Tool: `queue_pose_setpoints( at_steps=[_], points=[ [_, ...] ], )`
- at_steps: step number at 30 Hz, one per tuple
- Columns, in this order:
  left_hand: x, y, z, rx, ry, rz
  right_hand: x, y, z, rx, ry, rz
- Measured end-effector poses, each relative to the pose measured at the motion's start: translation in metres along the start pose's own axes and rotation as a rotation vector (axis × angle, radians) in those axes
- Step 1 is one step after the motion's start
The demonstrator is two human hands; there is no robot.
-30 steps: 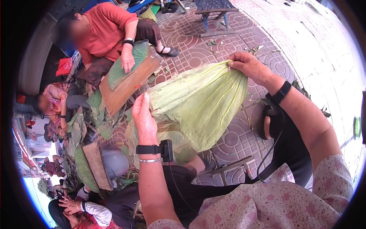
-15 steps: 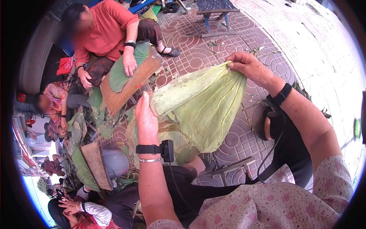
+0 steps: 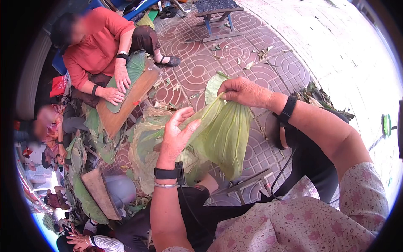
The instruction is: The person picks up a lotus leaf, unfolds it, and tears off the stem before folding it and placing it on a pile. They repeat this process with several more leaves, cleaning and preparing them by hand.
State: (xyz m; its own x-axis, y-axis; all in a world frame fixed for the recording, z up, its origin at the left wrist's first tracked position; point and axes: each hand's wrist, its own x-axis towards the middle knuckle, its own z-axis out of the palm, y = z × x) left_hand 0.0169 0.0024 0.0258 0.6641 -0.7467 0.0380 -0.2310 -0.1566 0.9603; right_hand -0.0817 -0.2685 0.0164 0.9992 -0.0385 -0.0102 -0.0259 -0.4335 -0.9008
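Observation:
A large yellow-green lotus leaf (image 3: 226, 138) with raised ribs hangs in loose folds in front of me. My right hand (image 3: 243, 91) pinches its gathered upper part between thumb and fingers. A paler flap of the leaf stands up behind those fingertips. On the left, my left hand (image 3: 178, 133) has its thumb and fingers apart, right beside the leaf's left edge. Below and behind it lies a heap of pale, limp leaves (image 3: 145, 145).
Across from me a person in red presses both hands on a green leaf (image 3: 135, 63) over a wooden board (image 3: 126, 103). Another board (image 3: 98, 193) leans by a grey bucket (image 3: 120, 189). A stool (image 3: 218, 10) stands behind, and leaf scraps (image 3: 315, 94) lie right.
My right hand has moved left and down with the leaf. The stretched leaf now hangs folded, and my left hand has opened at its edge. The person across now has both hands on their leaf.

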Motion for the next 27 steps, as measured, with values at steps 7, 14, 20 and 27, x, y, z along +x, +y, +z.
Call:
queue_pose_setpoints(
  at_steps=[7,14,20,27],
  points=[
    [-0.003,-0.015,0.030,-0.140,-0.147,-0.160,-0.013,-0.021,0.023,0.263,-0.209,0.177],
    [-0.002,0.003,0.020,-0.335,-0.123,-0.276,-0.019,-0.019,0.017,0.399,-0.302,0.136],
    [-0.004,-0.008,0.020,-0.262,-0.226,-0.293,-0.013,-0.011,0.013,0.182,-0.340,0.171],
    [-0.005,-0.001,0.022,-0.198,-0.319,-0.294,-0.014,-0.007,0.021,0.201,-0.390,0.135]
  ],
)
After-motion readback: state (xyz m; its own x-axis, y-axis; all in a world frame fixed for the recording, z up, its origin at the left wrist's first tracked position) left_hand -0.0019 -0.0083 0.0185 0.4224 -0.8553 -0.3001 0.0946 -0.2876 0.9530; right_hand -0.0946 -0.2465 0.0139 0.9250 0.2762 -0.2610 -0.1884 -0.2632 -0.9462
